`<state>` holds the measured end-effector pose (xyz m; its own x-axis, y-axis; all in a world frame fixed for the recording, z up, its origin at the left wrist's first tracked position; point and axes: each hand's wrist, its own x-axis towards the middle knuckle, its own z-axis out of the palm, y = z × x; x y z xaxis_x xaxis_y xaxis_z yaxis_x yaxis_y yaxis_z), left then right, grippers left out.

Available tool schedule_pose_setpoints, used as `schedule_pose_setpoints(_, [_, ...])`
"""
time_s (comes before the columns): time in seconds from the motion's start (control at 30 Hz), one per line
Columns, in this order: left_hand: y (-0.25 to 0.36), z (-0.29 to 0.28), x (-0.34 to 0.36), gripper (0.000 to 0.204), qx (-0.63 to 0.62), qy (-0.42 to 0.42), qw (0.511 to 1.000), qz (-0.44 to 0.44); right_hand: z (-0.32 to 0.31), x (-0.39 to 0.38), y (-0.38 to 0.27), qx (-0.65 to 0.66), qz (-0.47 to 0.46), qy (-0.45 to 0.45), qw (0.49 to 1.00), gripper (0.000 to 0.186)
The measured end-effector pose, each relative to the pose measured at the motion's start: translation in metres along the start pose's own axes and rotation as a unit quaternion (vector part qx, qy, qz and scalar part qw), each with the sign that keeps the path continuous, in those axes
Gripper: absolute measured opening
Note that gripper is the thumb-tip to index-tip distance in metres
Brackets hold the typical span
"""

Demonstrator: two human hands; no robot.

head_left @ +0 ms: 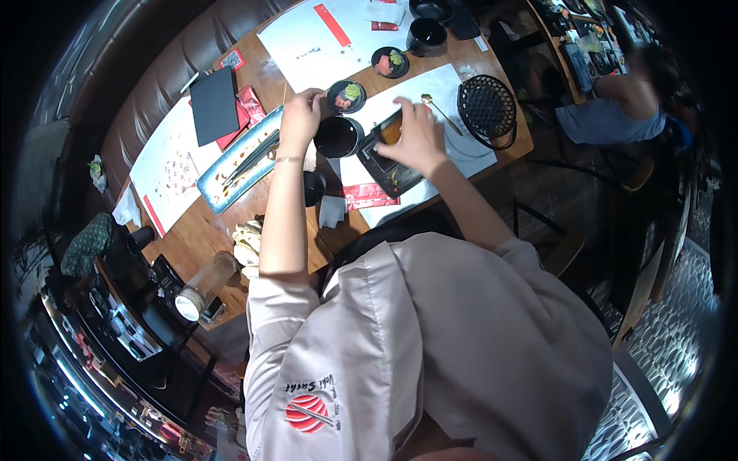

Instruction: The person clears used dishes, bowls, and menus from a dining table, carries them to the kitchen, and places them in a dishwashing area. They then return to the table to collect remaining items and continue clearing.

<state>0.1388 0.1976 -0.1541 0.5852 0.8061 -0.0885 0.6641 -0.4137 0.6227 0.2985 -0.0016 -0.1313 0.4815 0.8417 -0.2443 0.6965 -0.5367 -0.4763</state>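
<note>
My left hand [300,119] has curled fingers above the blue-rimmed long plate [215,192], just left of a small black dish [347,97] holding green paste and pink slices; what it holds, if anything, is hidden. A black bowl [338,137] sits between my hands. My right hand [415,134] grips a small dark square dish of orange-brown sauce [390,131] at the black tray [388,173]. Dark utensils [250,161] lie along the long plate. A spoon [450,123] rests on the paper mat right of my right hand.
A round black basket [486,107], more bowls [427,37], a second garnish dish [390,63], a black board [215,107], red packets [369,196] and a clear pitcher [204,284] are on the wooden table [177,230]. A seated person [615,115] is at another table on the right.
</note>
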Motion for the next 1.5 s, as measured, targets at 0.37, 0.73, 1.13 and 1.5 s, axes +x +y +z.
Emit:
schedule_pose_setpoints(0.37, [-0.038, 0.078, 0.065, 0.023, -0.034, -0.081, 0.979, -0.183, 0.011, -0.012, 0.02, -0.011, -0.072, 0.044, 0.996, 0.089])
schedule_pose_setpoints(0.73, [0.013, 0.017, 0.026, 0.025, -0.087, 0.001, 0.991, -0.1, 0.041, 0.196, 0.067, -0.116, -0.185, 0.013, 0.976, 0.079])
schedule_pose_setpoints(1.13, [0.045, 0.015, -0.148, 0.016, -0.31, -0.044, 0.913, -0.262, 0.047, 0.155, 0.052, -0.033, -0.222, -0.015, 0.974, 0.075])
schedule_pose_setpoints(1.5, [0.076, 0.124, -0.237, 0.012, -0.448, -0.136, 0.855, -0.225, -0.016, -0.103, 0.085, 0.119, -0.142, 0.063, 0.981, 0.091])
